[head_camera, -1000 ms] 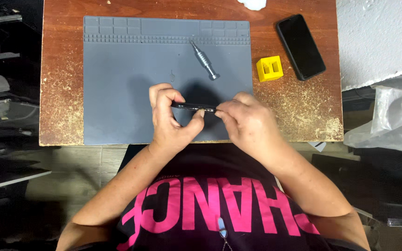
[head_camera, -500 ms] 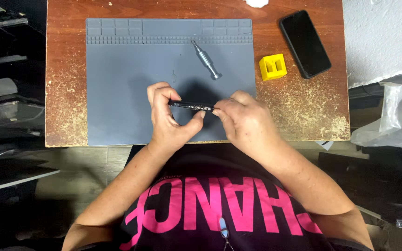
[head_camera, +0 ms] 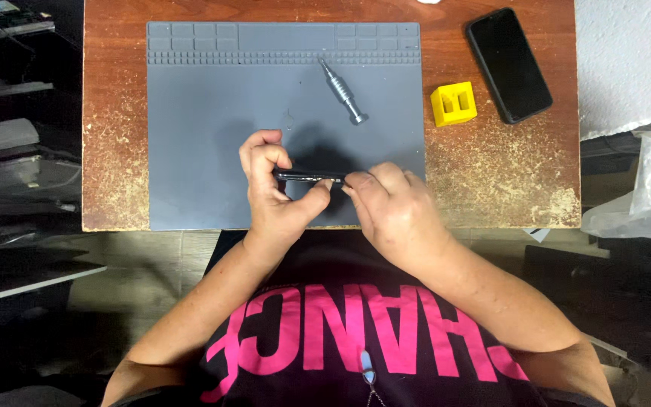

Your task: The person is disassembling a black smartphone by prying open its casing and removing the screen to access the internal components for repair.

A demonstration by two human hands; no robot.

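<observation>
Item: slim dark device (head_camera: 310,177), thin and flat, seen edge-on, held level just above the near half of the grey work mat (head_camera: 205,151). Against the pictures from a second and half a second ago, its place between the hands is unchanged; both hands keep the same pose, and only the camera's framing has drifted slightly, so the table sits a little differently in view.

Grip: left hand (head_camera: 276,196) is clamped on the device's left end, index finger curled over the top edge and thumb pressed up from beneath. Right hand (head_camera: 393,211) meets the device's right end with fingertips bunched together at that end; whether they pinch the device itself or some small tool against it cannot be told, as the knuckles cover the contact. The device spans the gap between the two hands, its middle length exposed.

Surroundings: grey metal screwdriver handle (head_camera: 343,92) lying tilted on the mat, well beyond the hands, near the mat's ridged upper strip. Yellow block with two slots (head_camera: 453,103) on the worn wooden table (head_camera: 114,151), just off the mat's right edge. Black phone (head_camera: 508,63), screen dark, lying beside the block toward the table's far right corner.
</observation>
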